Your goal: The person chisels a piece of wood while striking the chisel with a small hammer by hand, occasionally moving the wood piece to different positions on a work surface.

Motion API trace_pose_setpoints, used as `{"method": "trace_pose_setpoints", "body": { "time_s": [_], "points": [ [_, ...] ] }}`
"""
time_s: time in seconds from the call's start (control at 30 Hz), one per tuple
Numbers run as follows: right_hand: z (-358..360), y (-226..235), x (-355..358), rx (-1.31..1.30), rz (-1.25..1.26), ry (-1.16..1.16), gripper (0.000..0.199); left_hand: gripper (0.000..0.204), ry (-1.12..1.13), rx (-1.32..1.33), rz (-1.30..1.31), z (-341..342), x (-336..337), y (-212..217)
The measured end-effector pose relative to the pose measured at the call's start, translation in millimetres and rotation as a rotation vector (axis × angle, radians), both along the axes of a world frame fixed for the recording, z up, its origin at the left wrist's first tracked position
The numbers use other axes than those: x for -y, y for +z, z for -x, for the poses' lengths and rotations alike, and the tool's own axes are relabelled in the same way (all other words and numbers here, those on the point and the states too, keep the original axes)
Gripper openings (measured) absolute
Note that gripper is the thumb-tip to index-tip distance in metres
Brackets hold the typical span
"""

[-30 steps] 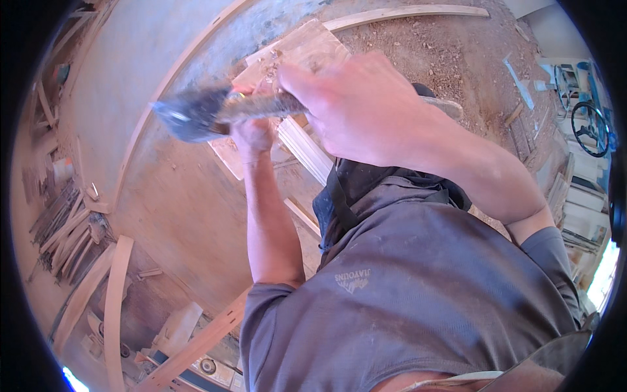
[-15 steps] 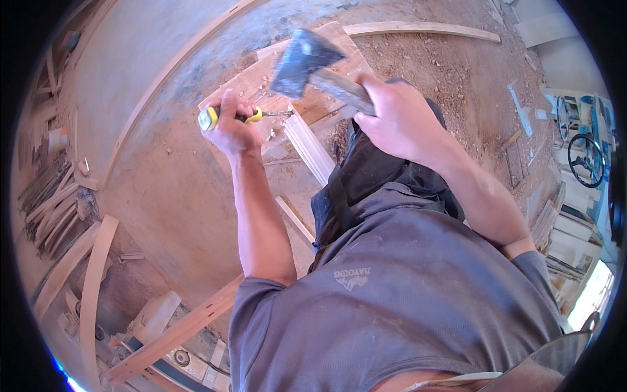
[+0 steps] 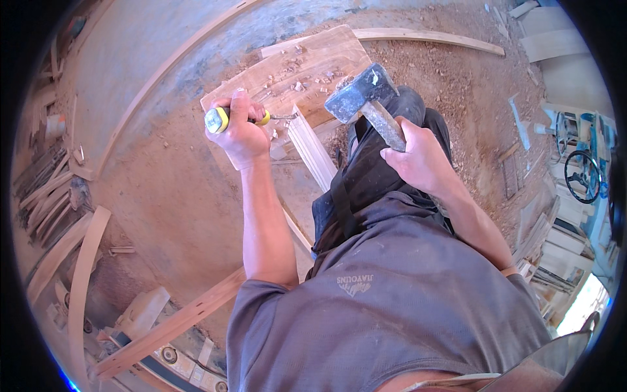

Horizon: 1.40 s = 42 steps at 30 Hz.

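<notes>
My left hand (image 3: 245,140) is wrapped round the yellow-and-black handle of a chisel (image 3: 263,117), its capped butt end sticking out to the left. The chisel's metal blade points right, its tip at the far end of a pale wooden strip (image 3: 312,149). That strip runs from the work board (image 3: 332,47) back toward my legs. In my right hand (image 3: 423,158) is a wooden-handled hatchet (image 3: 356,95) with a heavy dark head. It is held over my knee, right of the chisel and apart from it. Shavings lie scattered on the board.
A long batten (image 3: 431,38) lies beyond the board, and a curved strip (image 3: 166,72) stretches along the left. Stacked offcuts (image 3: 49,206) fill the far left. A reddish beam (image 3: 176,323) crosses at lower left. A black steering wheel (image 3: 582,176) stands at the right.
The hatchet has swung right and toward me, away from the chisel's handle. My left hand keeps its hold, with the chisel still at the strip's end.
</notes>
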State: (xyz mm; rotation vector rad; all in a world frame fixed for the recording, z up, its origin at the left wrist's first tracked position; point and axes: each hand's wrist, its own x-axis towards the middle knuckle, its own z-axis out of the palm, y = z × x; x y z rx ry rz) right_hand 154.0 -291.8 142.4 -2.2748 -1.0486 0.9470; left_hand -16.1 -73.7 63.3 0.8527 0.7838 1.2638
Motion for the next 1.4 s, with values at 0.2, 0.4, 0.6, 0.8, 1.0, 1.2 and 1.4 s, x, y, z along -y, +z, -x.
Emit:
{"method": "trace_pose_setpoints", "body": {
  "time_s": [0.2,0.4,0.6,0.8,1.0,1.2,1.4],
  "points": [
    [1,6,-7,0.025,-0.044,0.03,0.041,0.019,-0.025,-0.065,-0.082,-12,3,-4],
    [4,26,-20,0.02,-0.127,0.036,0.038,0.019,-0.054,-0.345,-0.193,-19,6,-6],
    [23,42,-30,0.072,-0.444,-0.033,0.032,0.011,-0.061,-0.467,-0.554,-51,33,-4],
    [4,43,-46,0.402,-0.18,0.29,0.027,0.036,-0.513,-0.48,-0.35,-44,31,12],
    [13,60,-42,0.15,-0.288,0.089,0.034,0.019,-0.049,-0.135,-0.068,12,-20,-3],
    [8,46,-41,0.031,-0.319,-0.01,0.043,0.027,-0.015,-0.016,-0.046,21,-16,19],
    [16,37,-37,-0.001,-0.196,0.038,0.043,0.017,-0.13,0.036,-0.054,16,-12,-12]
  ]
}}
